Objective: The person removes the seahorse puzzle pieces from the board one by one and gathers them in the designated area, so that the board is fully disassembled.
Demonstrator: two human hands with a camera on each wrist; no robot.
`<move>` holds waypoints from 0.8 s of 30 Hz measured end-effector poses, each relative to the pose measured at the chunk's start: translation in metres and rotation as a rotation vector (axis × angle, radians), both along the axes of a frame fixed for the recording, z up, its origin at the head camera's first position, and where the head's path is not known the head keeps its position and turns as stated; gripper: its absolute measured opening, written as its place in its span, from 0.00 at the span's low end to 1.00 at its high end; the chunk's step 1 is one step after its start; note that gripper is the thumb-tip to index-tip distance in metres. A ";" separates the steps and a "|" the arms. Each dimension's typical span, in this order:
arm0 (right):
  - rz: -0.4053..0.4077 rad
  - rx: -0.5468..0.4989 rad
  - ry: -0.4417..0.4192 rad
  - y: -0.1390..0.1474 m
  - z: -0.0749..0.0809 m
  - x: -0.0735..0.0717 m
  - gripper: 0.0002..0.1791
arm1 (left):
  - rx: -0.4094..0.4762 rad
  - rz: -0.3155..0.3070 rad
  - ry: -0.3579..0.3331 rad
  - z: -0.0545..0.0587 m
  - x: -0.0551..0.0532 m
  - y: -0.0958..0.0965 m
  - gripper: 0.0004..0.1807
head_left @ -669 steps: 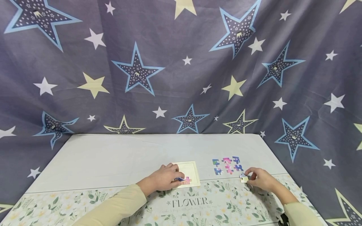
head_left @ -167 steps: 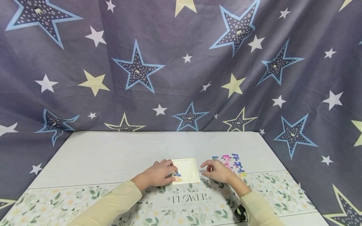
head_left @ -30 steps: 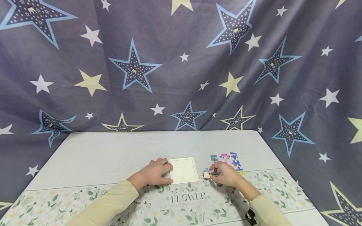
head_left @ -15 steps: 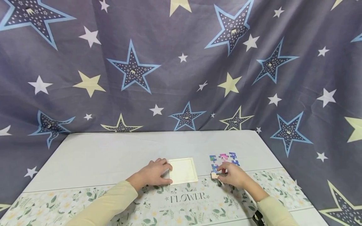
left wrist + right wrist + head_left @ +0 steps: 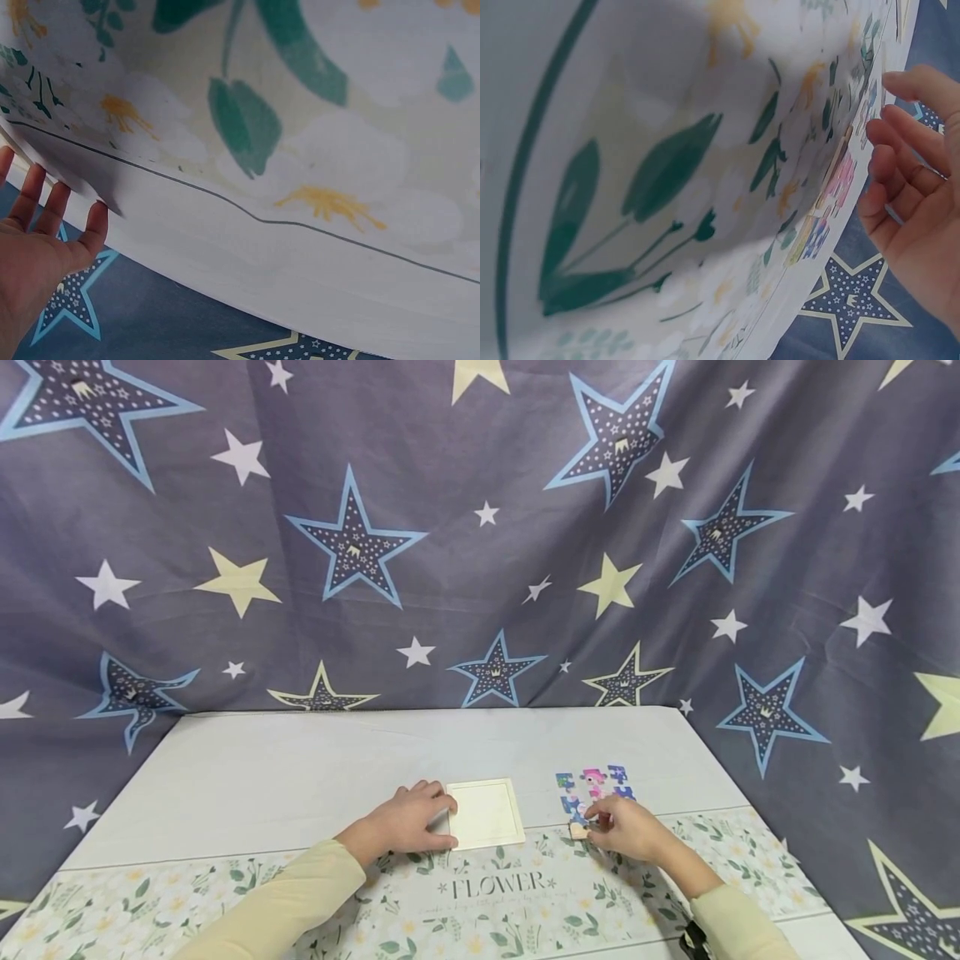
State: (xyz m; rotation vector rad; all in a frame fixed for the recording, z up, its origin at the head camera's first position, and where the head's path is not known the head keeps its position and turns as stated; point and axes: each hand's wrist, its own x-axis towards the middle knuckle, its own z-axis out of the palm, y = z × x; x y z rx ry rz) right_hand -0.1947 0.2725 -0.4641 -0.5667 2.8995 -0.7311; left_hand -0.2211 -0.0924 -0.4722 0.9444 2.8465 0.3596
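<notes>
Beside the left rim of a cream puzzle tray, my left hand rests with thumb and index tips touching that rim. In the left wrist view its fingers are spread and only slightly bent. The tray's recess shows no pieces. To the right, my right hand pinches a blue-and-cream puzzle piece by its right side, low over the table. Behind it lie several blue and pink puzzle pieces, spaced in rows. The hand covers part of these rows. In the right wrist view, the held piece is hidden.
A white cloth with a flower-print band covers the table. A dark star-patterned curtain hangs behind and at both sides. Another row of pieces, partly yellow, shows in the right wrist view.
Around five seconds ago the blue-and-cream piece lay in the tray's lower left. Over the last second my right hand has carried it rightward to the other pieces. My left hand stays at the rim.
</notes>
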 end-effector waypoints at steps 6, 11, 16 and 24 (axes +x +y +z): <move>-0.012 0.001 -0.049 0.001 0.001 0.002 0.13 | -0.008 0.003 0.000 -0.001 0.000 0.000 0.26; -0.021 0.007 -0.075 0.001 0.001 0.003 0.14 | 0.000 0.010 0.005 -0.001 0.000 0.000 0.26; -0.028 0.010 -0.087 0.000 0.000 0.004 0.14 | 0.011 0.007 0.010 -0.002 -0.001 0.000 0.25; -0.023 0.002 -0.101 0.000 -0.001 0.002 0.15 | 0.007 0.003 0.014 -0.002 -0.001 -0.001 0.26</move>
